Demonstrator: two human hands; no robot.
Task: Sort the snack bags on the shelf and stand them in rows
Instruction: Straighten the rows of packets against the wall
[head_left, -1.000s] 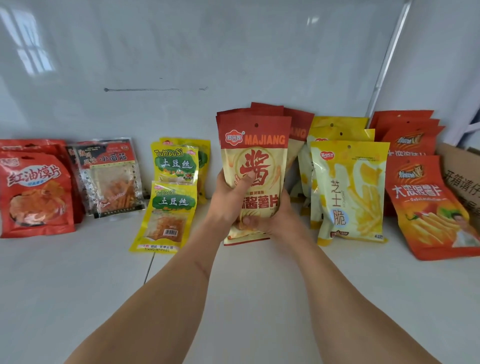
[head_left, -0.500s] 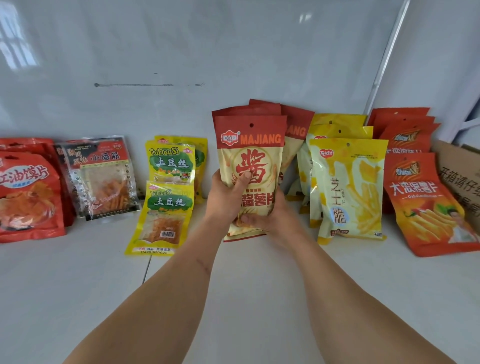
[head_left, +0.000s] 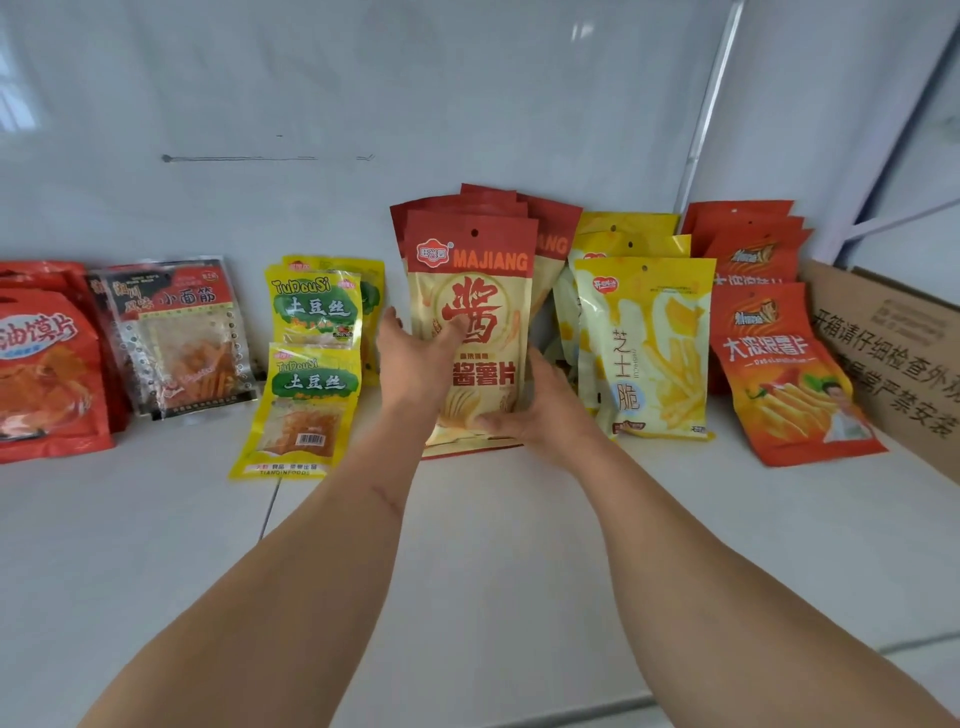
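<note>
MAJIANG bag (head_left: 475, 312) stands upright — left hand (head_left: 410, 358) and right hand (head_left: 540, 410) fingers curled round it.

Front MAJIANG bag (head_left: 475, 291) covers most of the same-type bags behind it (head_left: 550, 228) — only red top edges and part of one right side show; its lower part is behind the left hand (head_left: 415, 364) and right hand (head_left: 535, 410), whose fingers at the bag's sides and back are out of sight. At 9 o'clock the red bag (head_left: 47, 384) is cut by the frame edge, at 3 o'clock the cardboard box (head_left: 893, 353) too. Small print on the yellow TuDouSi bag (head_left: 306, 410) is too small to read — rear yellow cheese-stick bags (head_left: 631, 228) and rear orange bags (head_left: 748, 228) show only their tops.
</note>
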